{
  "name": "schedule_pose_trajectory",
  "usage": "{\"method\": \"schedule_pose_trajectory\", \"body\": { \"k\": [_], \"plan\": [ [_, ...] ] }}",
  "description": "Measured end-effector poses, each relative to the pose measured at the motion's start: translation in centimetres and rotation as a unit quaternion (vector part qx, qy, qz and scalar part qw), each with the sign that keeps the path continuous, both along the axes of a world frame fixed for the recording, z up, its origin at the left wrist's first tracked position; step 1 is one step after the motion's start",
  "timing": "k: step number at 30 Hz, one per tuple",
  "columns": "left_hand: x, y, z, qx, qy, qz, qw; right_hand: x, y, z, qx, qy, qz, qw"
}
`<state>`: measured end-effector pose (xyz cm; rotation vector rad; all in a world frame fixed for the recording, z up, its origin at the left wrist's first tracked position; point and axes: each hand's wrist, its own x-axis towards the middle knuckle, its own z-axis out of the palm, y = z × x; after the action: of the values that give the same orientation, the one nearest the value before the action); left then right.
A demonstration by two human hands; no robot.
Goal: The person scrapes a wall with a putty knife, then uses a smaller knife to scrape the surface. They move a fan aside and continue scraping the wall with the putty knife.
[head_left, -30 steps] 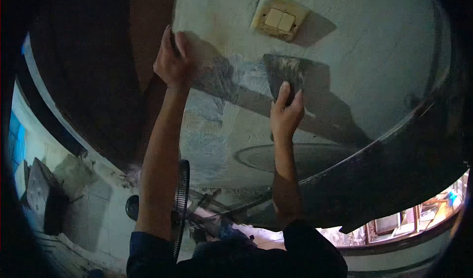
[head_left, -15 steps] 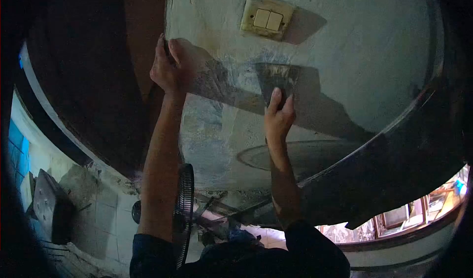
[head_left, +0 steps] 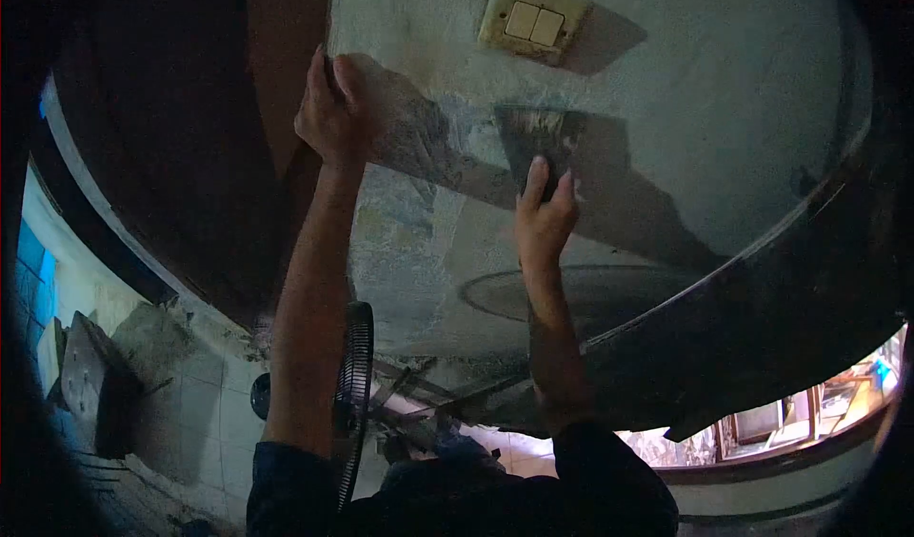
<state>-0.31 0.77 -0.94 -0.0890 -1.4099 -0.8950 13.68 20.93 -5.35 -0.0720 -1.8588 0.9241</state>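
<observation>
In my right hand (head_left: 546, 223) is a scraper (head_left: 536, 135) with a wide, dark blade, gripped by its handle. Its blade points up and lies against or just off the pale wall (head_left: 705, 89), below a light switch (head_left: 534, 23). Smears of pale material show along the blade's top edge. My left hand (head_left: 333, 113) is closed at the wall's left edge, beside a brown vertical strip (head_left: 286, 70). A dark sliver shows between its thumb and fingers, too dim to name. Rough, patchy bluish plaster (head_left: 400, 223) covers the wall between and below my hands.
A black fan (head_left: 356, 394) stands below my left forearm. Farther left, a dark cushioned piece (head_left: 90, 385) rests on the tiled floor (head_left: 205, 413). Debris lies at the wall's foot. At lower right is a bright area with wooden frames (head_left: 800, 413).
The view has shifted slightly, so the switch sits higher and farther right. The scraper has moved a little left relative to the switch. My left hand stays at the wall's edge.
</observation>
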Motion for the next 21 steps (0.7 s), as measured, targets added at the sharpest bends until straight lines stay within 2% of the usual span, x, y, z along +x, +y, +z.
{"method": "schedule_pose_trajectory", "body": {
  "k": [4,6,8,10,12,13,15,18,21],
  "plan": [
    [-0.3,-0.1,0.0,0.004,0.008,-0.006,1.0,0.1,-0.6,-0.8,0.062,0.033,-0.07,0.995],
    [0.0,0.0,0.4,0.005,0.008,0.006,1.0,1.0,-0.3,0.5,0.056,-0.05,-0.049,0.996],
    [0.3,0.1,0.7,0.005,0.049,0.011,0.999,1.4,-0.2,0.5,0.032,-0.071,-0.031,0.997],
    [0.5,-0.1,0.5,0.006,0.033,0.007,0.999,1.2,-0.7,0.0,0.003,-0.083,-0.009,0.996],
    [0.3,-0.2,0.9,0.008,0.021,0.0,1.0,0.0,-0.7,-0.9,0.04,0.019,-0.04,0.998],
    [0.4,-0.1,1.0,0.012,0.018,-0.019,1.0,-0.3,-0.6,-1.0,0.04,0.019,-0.04,0.998],
    [0.2,0.2,0.9,0.019,0.011,-0.035,0.999,-0.5,-0.2,-1.3,-0.058,-0.011,-0.005,0.998],
    [-0.1,0.2,0.4,0.018,0.014,-0.029,0.999,-0.4,0.1,-2.5,-0.083,-0.008,0.06,0.995],
    [-0.1,0.0,1.1,0.006,0.021,0.01,1.0,-0.8,-0.7,-2.0,-0.044,0.035,0.03,0.998]
  ]
}}
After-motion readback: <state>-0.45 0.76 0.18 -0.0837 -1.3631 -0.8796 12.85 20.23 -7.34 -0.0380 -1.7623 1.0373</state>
